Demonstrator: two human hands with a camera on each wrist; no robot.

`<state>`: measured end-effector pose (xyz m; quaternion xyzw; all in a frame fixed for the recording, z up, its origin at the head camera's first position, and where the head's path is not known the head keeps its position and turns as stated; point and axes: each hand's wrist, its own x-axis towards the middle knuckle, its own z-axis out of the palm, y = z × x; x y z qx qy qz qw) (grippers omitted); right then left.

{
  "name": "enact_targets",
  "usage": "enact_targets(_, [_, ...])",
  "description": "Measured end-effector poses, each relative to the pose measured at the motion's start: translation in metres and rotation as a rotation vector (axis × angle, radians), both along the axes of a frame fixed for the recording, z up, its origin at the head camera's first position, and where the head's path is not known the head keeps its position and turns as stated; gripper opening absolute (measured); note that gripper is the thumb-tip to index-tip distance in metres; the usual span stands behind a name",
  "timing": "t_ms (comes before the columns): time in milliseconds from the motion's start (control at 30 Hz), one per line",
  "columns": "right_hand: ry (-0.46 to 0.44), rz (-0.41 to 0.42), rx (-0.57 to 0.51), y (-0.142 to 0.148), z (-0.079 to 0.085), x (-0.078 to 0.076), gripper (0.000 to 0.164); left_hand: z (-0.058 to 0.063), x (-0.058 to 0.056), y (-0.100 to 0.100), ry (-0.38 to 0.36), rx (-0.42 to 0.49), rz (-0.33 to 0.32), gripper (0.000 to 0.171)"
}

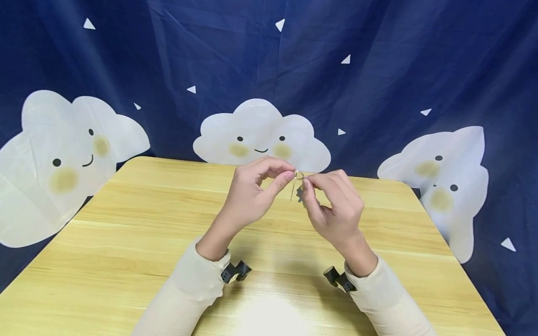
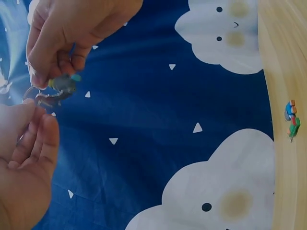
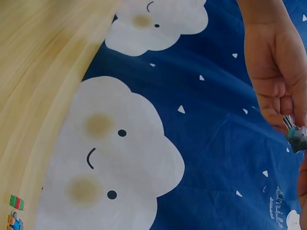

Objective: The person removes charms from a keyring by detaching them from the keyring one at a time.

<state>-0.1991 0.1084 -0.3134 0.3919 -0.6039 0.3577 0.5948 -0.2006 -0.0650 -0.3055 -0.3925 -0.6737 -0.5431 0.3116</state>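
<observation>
Both hands are raised over the wooden table, fingertips close together. Between them is a small metal key ring. The left hand pinches its left side between thumb and index finger, and a thin strand hangs below these fingertips. On the other side, the right hand pinches the ring with thumb and index finger. A dark grey charm dangles beside the right thumb. Its teal end shows in the left wrist view, where the charm hangs near the right hand's fingers.
Small colourful figures lie on the table: a blue and orange one beside a green one. In the head view the hands hide them. A blue curtain with white clouds hangs behind the table. Each sleeve carries a black wrist camera.
</observation>
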Motion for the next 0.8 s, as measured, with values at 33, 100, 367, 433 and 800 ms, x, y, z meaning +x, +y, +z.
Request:
enact_targets(33, [0.002, 0.002, 0.006, -0.0005, -0.0001, 0.0001, 0.017, 0.0003, 0.0007, 0.0, -0.009, 0.014, -0.005, 0.009])
enact_targets(100, [0.008, 0.006, 0.016, -0.0013, -0.0004, 0.0001, 0.016, 0.0011, 0.0016, 0.0, -0.005, 0.033, -0.011, 0.009])
enact_targets(367, [0.027, 0.009, 0.007, -0.0008, -0.0009, -0.0005, 0.016, 0.0031, -0.001, 0.0, 0.143, -0.005, 0.063, 0.006])
enact_targets(433, [0.029, 0.008, 0.007, -0.0006, -0.0006, -0.0005, 0.016, 0.0037, -0.001, -0.0002, 0.164, -0.013, 0.067, 0.006])
enact_targets(800, [0.05, -0.002, 0.01, -0.0006, 0.0012, -0.0008, 0.017, 0.0071, -0.0004, -0.0026, 0.241, -0.059, 0.063, 0.003])
